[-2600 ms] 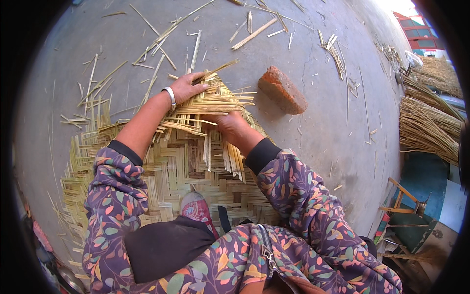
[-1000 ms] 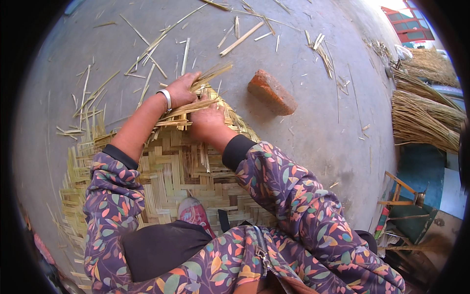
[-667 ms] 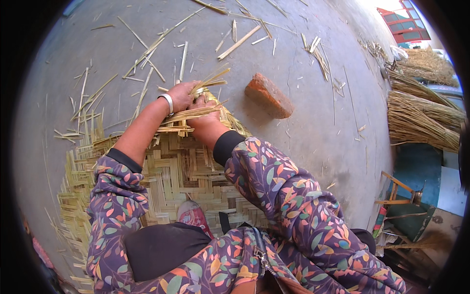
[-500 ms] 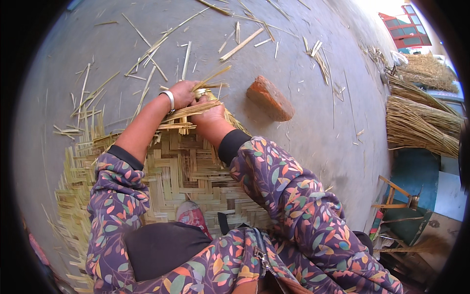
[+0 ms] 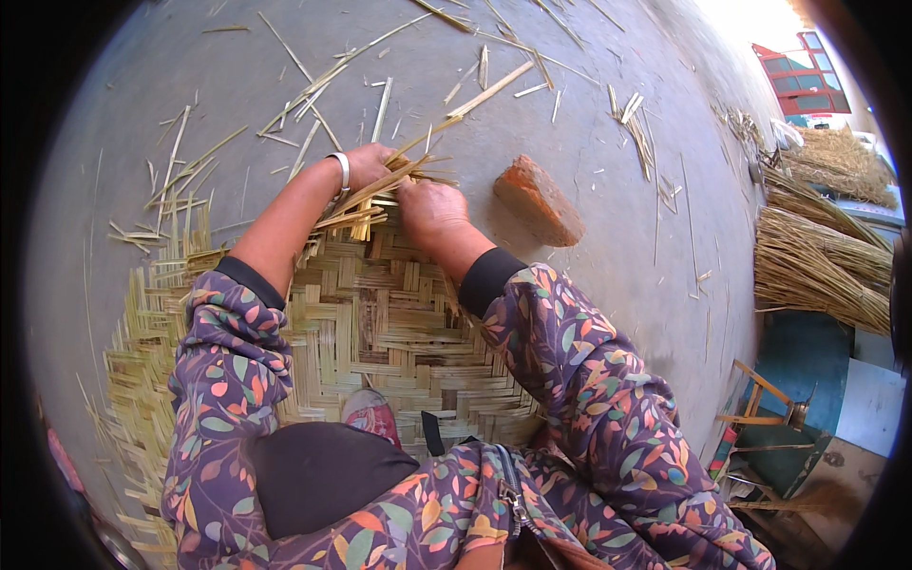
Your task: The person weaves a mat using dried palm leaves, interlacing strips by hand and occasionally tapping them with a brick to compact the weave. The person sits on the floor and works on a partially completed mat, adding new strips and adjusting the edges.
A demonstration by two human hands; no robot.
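Observation:
A woven straw mat [image 5: 380, 313] in a zigzag pattern lies on the floor beneath me, its left side ending in loose strips. At its far edge my left hand [image 5: 366, 166], with a pale bracelet on the wrist, is closed around a bundle of flat straw strips [image 5: 366, 197]. Close beside it, my right hand [image 5: 432, 206] forms a fist at the same strips, pinching them between thumb and fingers. Strip ends poke out between and beyond both hands. The exact grip of the fingertips is partly hidden.
A reddish brick [image 5: 539, 201] rests on the floor just right of my right hand. Loose straw pieces [image 5: 309, 90] are scattered ahead. Bundles of stalks [image 5: 822, 261] and a wooden frame [image 5: 758, 391] stand at the right. My shoe [image 5: 370, 415] is on the mat.
My right hand has shifted right and turned its knuckles up, with the strips between both hands now lying more slanted. The view has moved slightly.

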